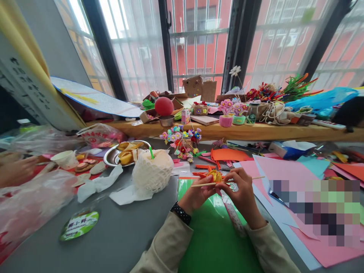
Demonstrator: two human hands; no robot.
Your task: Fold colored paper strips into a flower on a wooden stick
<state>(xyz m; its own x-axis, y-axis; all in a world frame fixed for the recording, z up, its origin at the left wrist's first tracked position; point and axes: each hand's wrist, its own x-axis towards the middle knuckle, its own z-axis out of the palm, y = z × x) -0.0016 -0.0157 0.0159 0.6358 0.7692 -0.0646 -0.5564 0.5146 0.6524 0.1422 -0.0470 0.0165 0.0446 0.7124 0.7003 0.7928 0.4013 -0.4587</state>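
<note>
On my head feed, I see two hands over the back part of the green mat [216, 246]. The left hand [197, 194] has its fingers curled close together, pinching a little yellow-and-orange craft piece [215, 175], which is up above the mat's back edge. The right hand [240, 187] pinches a thin wooden stick [203, 185] between thumb and pointing finger, right beside that piece; I can't tell if those tips touch the piece too. The stick lies crosswise over the mat. On the mat, under the right hand, is a see-through dotted strip [231, 216]. Left of the mat I see a coconut [155, 170] in a white net with a green straw [151, 152], and past it a metal bowl [105, 156] of banana peels [126, 156]. Behind the mat is a bunch of bright craft flowers [182, 141]. Right of the mat lie pink paper sheets [281, 170]. Far left of the mat is another person's hand [18, 168].
</note>
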